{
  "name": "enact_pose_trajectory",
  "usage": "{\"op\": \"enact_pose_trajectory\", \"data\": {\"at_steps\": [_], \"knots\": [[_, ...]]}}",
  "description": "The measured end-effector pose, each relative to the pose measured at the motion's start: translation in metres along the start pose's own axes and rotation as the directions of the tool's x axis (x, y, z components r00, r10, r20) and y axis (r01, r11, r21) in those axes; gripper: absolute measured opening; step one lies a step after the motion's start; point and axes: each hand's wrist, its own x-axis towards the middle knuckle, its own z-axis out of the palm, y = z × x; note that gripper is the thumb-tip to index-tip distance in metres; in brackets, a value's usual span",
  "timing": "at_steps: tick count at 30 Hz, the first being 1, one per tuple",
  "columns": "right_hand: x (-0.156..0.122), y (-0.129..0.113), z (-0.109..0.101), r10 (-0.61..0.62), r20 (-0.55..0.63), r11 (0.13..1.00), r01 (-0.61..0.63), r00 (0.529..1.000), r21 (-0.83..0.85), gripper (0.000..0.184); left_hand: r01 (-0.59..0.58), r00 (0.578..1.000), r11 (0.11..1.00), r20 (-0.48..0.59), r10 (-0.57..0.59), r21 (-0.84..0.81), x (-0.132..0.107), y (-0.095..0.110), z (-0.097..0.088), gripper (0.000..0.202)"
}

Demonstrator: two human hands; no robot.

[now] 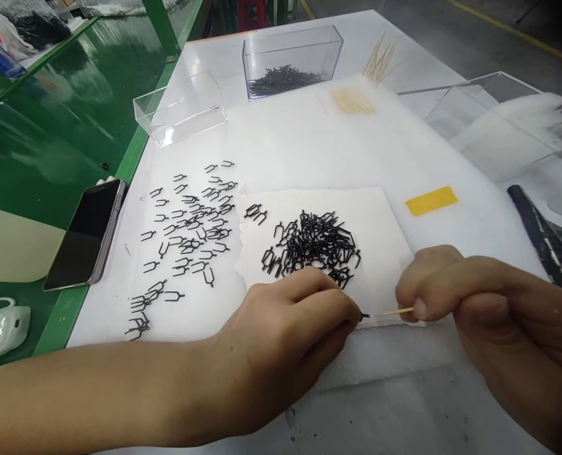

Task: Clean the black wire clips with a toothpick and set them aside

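Black forked clip (365, 315) (tiny); pale wooden toothpick (394, 311)

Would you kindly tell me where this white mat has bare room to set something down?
Free: white mat between the parts box and paper sheet, and around the yellow tag. Crowded: loose clips left of the sheet, the pile on it, left hand and right hand at its near edge.

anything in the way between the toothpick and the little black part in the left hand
Nothing visible. The toothpick in the right hand points straight at the black part pinched by the left hand.
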Motion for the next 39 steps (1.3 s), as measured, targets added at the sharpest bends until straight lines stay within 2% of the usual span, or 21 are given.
{"op": "enact_pose_trajectory", "data": {"at_steps": [3, 9, 14, 18, 39], "knots": [[-0.002, 0.0, -0.0028, -0.073, 0.103, 0.997, 0.073, 0.992, -0.003, 0.023, -0.007, 1.0, 1.0, 0.007, 0.007, 0.014, -0.0002, 0.0002, -0.0008, 0.015], [-0.0035, 0.0006, -0.0037, -0.081, 0.1, 0.997, 0.081, 0.992, 0.004, 0.023, -0.007, 1.0, 1.0, 0.009, 0.007, 0.012, -0.0004, -0.0003, 0.0012, 0.014], [-0.001, -0.0014, -0.0024, -0.072, 0.128, 0.997, 0.074, 0.989, -0.01, 0.025, -0.065, 0.996, 0.998, -0.064, 0.066, 0.008, -0.0001, -0.0028, 0.0025, 0.011], [-0.0013, -0.003, -0.0035, -0.079, 0.105, 0.997, 0.079, 0.991, -0.004, 0.023, -0.067, 0.996, 0.998, -0.064, 0.067, 0.005, 0.0002, -0.0032, 0.0018, 0.011], [-0.0003, -0.0022, -0.0029, -0.083, 0.138, 0.996, 0.088, 0.987, -0.024, 0.023, -0.068, 0.995, 0.998, -0.065, 0.069, 0.019, -0.002, -0.0036, 0.0034, 0.01]]}}
